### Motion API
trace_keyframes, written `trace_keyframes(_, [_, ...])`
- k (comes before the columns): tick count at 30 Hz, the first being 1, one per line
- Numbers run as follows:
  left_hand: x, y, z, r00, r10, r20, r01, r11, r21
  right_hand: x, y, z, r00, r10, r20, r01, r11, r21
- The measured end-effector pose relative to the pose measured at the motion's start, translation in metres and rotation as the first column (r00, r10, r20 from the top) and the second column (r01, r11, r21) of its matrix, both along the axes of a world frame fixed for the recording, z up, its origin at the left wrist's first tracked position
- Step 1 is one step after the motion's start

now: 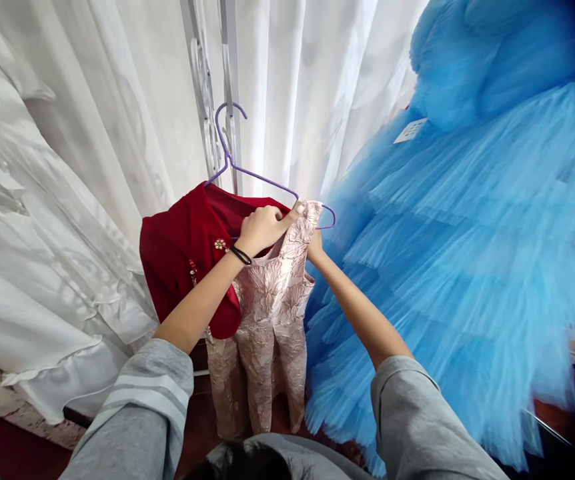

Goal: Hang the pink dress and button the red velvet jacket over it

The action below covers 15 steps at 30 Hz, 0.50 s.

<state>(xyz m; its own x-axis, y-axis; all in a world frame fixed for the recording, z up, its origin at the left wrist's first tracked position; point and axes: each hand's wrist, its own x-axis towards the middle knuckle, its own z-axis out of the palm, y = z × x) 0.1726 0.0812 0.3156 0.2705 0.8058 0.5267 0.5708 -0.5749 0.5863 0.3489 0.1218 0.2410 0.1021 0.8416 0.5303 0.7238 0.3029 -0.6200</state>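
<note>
A purple wire hanger [262, 179] carries a dark red velvet garment [172, 247] with a flower-shaped brooch [220, 244] and beaded trim. Over the hanger's right end lies the wide strap of a pale pink brocade sleeveless garment [270, 293], whose lower part hangs in long panels or legs. My left hand [267, 225], a black band at its wrist, is closed at this strap with the thumb stretched along it. Behind the strap, at the hanger's right end, is my right hand [314, 245]; its fingers are hidden by the cloth.
A large blue layered tulle gown [447, 233] with a white tag [410, 131] fills the right side, close to my right arm. White draped cloth [32, 220] is on the left. A metal rack post [211, 87] stands before white curtains [287, 80].
</note>
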Motion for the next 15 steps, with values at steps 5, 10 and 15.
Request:
trace_keyframes(5, [0.019, 0.010, -0.012, 0.950, -0.275, 0.147, 0.271, 0.961, 0.046, 0.015, 0.013, 0.023, 0.990, 0.140, -0.030, -0.131, 0.970, 0.204])
trace_keyframes(10, [0.027, 0.040, -0.029, 0.926, -0.258, 0.276, 0.265, 0.964, 0.009, 0.033, 0.018, 0.047, 0.874, 0.475, -0.102, -0.472, 0.880, 0.058])
trace_keyframes(15, [0.025, 0.042, -0.031, 0.950, -0.200, 0.239, 0.207, 0.978, -0.006, 0.064, 0.018, 0.119, 0.952, 0.306, 0.014, -0.307, 0.950, 0.056])
